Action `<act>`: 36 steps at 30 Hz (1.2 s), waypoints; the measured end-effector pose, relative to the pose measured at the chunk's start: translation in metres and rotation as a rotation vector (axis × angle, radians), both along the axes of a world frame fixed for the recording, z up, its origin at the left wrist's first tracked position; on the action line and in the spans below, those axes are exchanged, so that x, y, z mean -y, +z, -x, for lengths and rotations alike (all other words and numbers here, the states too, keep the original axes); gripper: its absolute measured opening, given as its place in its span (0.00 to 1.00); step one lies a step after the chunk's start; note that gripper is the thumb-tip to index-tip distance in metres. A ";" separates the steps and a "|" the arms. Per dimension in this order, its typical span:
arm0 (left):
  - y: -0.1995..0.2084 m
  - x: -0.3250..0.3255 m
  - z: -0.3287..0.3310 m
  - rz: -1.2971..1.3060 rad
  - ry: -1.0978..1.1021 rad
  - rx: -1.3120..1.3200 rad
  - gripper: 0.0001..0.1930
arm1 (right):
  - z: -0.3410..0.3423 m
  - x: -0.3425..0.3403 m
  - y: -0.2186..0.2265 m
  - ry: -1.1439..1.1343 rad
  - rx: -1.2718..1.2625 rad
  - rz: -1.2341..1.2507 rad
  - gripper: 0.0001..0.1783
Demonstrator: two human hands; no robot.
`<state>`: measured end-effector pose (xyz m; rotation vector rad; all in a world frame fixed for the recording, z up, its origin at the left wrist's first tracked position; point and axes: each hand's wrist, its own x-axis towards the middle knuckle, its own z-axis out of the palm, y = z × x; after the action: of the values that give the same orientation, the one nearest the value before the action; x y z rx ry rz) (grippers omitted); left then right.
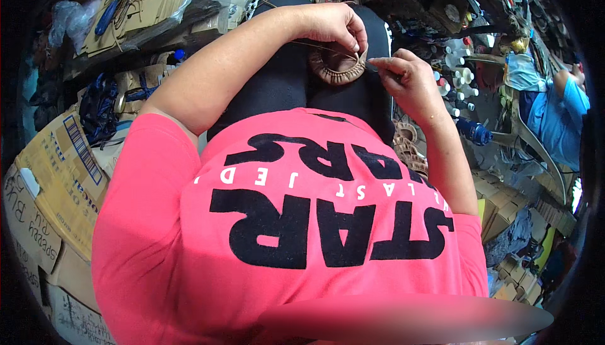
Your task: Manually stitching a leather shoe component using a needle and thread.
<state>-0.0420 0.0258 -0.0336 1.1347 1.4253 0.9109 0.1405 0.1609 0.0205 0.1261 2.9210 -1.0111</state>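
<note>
Across my dark-trousered thighs rests a brown leather moccasin upper (341,75) with a puckered, gathered rim. My left hand (337,25) bends over it from the far side, thumb and forefinger pinched at its upper right edge. A thin pale thread (324,47) runs leftward from near those fingertips. Just right of the upper is my right hand (406,75), its fingers curled and forefinger pointing toward the rim. A small greyish tip shows at that fingertip, too small to identify.
More brown gathered leather pieces (408,146) lie beside my right thigh. White bottles (463,80), some red-capped, stand to the right, near a blue bottle (474,132). Cardboard (63,165) is stacked at left. Another person in blue (554,121) is at far right.
</note>
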 end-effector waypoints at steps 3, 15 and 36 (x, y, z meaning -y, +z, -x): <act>0.005 -0.001 -0.001 0.014 -0.003 -0.026 0.09 | 0.005 -0.002 0.000 0.036 0.016 0.027 0.14; -0.002 0.000 -0.001 -0.126 -0.033 -0.270 0.11 | 0.021 -0.043 -0.047 0.140 0.212 0.515 0.16; 0.018 0.086 -0.054 -0.255 0.458 -1.098 0.08 | -0.013 0.005 -0.032 -0.094 -0.008 0.250 0.19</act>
<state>0.0123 -0.0601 -0.0152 1.6506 2.5881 0.7998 0.1538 0.1562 -0.0114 0.2509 2.7881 -1.3820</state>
